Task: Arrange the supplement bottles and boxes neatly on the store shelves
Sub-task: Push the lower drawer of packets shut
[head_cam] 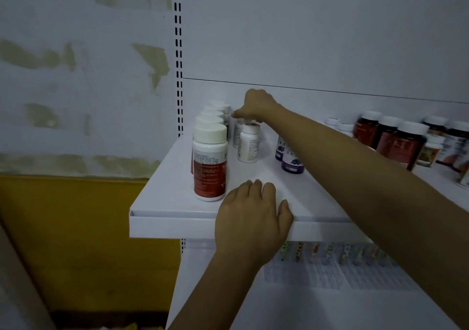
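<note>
Dim, bluish light; blurred, distorted edges.

The shelf [175, 202] looks like smooth, matt white painted metal. The front bottle [210, 162] seems glossy white plastic with a ribbed cap and red paper label; the wall [76, 75] is patchy, rough plaster.

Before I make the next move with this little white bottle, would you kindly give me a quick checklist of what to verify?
1. Grip of right hand on the small white bottle: ok, fingers curled over its cap.
2. That bottle standing on the shelf: ok.
3. Bracing with left hand on the shelf's front edge: ok.
4. Line of the red-label row: ok, straight.
5. Clearance between purple bottles and the right forearm: cannot tell, partly hidden.
</note>
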A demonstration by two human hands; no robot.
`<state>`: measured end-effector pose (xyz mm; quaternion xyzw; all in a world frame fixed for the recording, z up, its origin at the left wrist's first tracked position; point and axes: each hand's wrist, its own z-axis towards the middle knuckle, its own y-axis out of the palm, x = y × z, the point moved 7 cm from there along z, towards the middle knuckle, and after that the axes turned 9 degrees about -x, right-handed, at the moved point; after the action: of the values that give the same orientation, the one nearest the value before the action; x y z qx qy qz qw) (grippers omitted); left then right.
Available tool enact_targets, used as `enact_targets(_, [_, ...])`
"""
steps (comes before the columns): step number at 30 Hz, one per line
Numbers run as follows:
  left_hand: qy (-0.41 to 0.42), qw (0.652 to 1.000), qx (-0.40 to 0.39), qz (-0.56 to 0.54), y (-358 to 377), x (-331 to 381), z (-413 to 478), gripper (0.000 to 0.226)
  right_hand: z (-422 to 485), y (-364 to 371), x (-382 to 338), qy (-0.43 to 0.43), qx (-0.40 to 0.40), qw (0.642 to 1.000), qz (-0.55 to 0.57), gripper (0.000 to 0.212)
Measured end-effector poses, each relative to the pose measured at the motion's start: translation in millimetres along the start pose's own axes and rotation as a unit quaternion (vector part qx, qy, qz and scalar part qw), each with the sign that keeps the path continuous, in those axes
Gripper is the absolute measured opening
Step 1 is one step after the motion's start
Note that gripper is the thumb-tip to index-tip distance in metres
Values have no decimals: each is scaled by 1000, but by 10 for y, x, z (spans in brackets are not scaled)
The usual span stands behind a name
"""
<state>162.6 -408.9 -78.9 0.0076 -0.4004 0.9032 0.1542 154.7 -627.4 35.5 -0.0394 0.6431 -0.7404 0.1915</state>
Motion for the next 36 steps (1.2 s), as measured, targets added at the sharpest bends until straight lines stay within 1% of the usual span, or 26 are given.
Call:
enact_targets(3, [5, 1000, -13, 1, -3, 3, 7, 28, 37, 126, 36, 23, 3, 1000, 13, 35])
enact_targets(5, [9, 1000, -24, 3, 2, 3, -2, 27, 45, 113, 58, 27, 27, 999, 31, 28])
enact_targets(8, [9, 999, -37, 5, 6, 0, -5, 27, -100, -142, 28, 13, 93, 994, 46, 25])
enact_targets(10, [7, 998, -54, -3, 32, -4, -18, 27, -308, -429, -2, -20, 156, 985, 70, 14])
enact_targets(11, [7, 998, -65, -4, 53, -3, -23, 29, -457, -575, 2, -38, 183, 977, 98, 21])
enact_targets(12, [10, 997, -72, 0, 79, -4, -31, 32, -637, -697, 29, -57, 211, 966, 139, 26])
enact_targets(13, [12, 997, -80, 6, 97, -6, -35, 36, -853, -791, 68, -76, 235, 950, 190, 25])
enact_targets(15, [14, 997, -80, 12, 99, -10, -36, 41, -1333, -845, 178, -115, 264, 907, 306, 20])
enact_targets(16, [8, 996, -84, 6, 76, -5, -22, 44, -1560, -793, 246, -126, 264, 882, 369, 18])
enact_targets(17, [-7, 995, -95, -4, 50, -11, -5, 49, -1765, -689, 320, -129, 255, 858, 426, 17])
enact_targets(19, [-47, 991, -120, -25, -39, -3, 35, 73, -2100, -394, 470, -116, 232, 822, 506, 16])
enact_targets(21, [-68, 992, -100, -31, -35, -4, 30, 98, -2310, -79, 617, -93, 213, 791, 565, 14])
enact_targets(22, [-74, 993, -82, -38, -10, -16, 11, 104, -2369, 64, 689, -84, 207, 777, 589, 12])
enact_targets(24, [-91, 992, -66, -61, -18, -28, 13, 105, -2406, 270, 812, -72, 182, 759, 621, 10])
enact_targets(25, [-89, 992, -60, -65, -17, -32, 7, 102, -2410, 327, 847, -70, 170, 755, 629, 11])
enact_targets(27, [-66, 995, -45, -60, -80, -26, 6, 87, -2415, 360, 868, -78, 153, 755, 633, 14])
enact_targets(29, [-56, 996, -34, -55, -99, -41, 10, 72, -2400, 356, 851, -80, 128, 769, 622, 22])
enact_targets(30, [-60, 996, -35, -55, -98, -49, 11, 68, -2381, 363, 827, -79, 108, 779, 612, 28])
enact_targets(33, [-78, 994, -35, -70, -92, -76, 13, 65, -2327, 430, 746, -58, 49, 818, 571, 52])
enact_targets(36, [-68, 992, -37, -103, -86, -83, 0, 66, -2294, 451, 700, -62, 41, 841, 535, 55])
